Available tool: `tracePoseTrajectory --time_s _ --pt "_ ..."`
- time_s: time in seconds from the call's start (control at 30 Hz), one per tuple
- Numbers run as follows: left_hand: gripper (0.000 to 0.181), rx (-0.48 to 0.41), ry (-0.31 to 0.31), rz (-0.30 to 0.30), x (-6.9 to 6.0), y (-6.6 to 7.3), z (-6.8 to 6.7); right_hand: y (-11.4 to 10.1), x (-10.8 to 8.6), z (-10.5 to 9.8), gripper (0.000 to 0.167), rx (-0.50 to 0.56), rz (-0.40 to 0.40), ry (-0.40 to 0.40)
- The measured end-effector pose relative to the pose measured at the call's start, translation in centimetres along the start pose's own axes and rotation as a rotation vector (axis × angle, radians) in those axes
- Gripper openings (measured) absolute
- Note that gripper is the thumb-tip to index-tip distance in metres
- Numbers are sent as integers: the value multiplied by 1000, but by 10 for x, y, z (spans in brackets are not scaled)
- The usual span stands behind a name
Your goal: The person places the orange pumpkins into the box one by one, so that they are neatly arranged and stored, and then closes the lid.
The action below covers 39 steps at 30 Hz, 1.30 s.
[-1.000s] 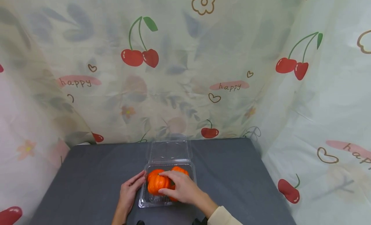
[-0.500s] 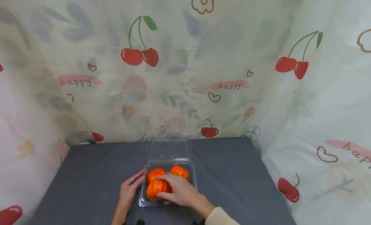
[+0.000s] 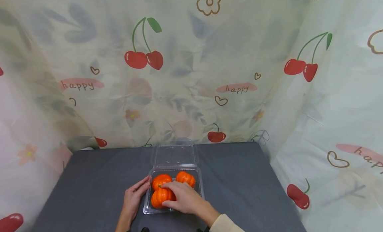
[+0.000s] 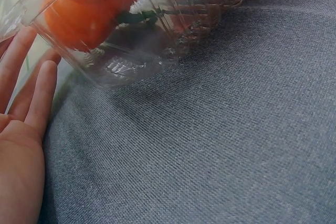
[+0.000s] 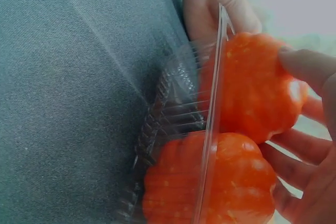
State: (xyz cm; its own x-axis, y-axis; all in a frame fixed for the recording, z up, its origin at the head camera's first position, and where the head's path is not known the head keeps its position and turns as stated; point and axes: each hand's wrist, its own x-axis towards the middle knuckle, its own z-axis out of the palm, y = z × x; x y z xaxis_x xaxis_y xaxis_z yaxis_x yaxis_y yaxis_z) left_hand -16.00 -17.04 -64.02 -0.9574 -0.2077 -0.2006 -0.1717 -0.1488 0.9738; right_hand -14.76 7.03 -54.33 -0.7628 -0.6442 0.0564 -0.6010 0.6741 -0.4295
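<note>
Held in R hand (image 3: 187, 198), grip parted about to the fruit's width, thumb and fingers curled round: 1 orange pumpkin (image 3: 159, 200), ribbed, green stem up; in front L corner of clear plastic container (image 3: 149, 211), partly below rim per R wrist view; base contact can't tell. Directly behind: 2nd pumpkin (image 3: 160, 180), same type. Back R corner: 3rd pumpkin (image 3: 186, 177). Front R, under R hand, mostly hidden in head view, clear in R wrist cam: 4th pumpkin (image 5: 210, 182). L hand (image 3: 133, 194): no hold on anything, fingers extended, alongside container's L wall. Lid (image 3: 174, 155), clear, hinged at back edge, laid open away from person. Below all: dk. grey cloth-covered surface (image 3: 101, 185). R arm: cream sleeve (image 3: 226, 224). Bkgd.: pale curtain (image 3: 191, 36), w/ cherries, hearts, flowers, "happy" lettering.
</note>
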Motion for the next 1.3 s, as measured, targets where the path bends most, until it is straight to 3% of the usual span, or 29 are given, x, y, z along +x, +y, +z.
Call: tracePoseTrajectory --time_s 0.37,0.77,1.07,1.2,1.3 --pt "55 -36 -21 -6 1 -2 0 -3 -1 -3 48 -25 -44 12" --pt "56 -41 -19 -19 -1 1 -1 0 4 -4 44 -55 -20 -67" --pt "56 -62 -21 -16 2 0 -1 3 4 -25 45 89 -5 -77" --pt "58 -57 -27 -21 2 0 -1 11 3 -36 45 189 32 -19" --pt "59 -39 -19 -24 2 0 0 18 2 -41 41 236 46 73"
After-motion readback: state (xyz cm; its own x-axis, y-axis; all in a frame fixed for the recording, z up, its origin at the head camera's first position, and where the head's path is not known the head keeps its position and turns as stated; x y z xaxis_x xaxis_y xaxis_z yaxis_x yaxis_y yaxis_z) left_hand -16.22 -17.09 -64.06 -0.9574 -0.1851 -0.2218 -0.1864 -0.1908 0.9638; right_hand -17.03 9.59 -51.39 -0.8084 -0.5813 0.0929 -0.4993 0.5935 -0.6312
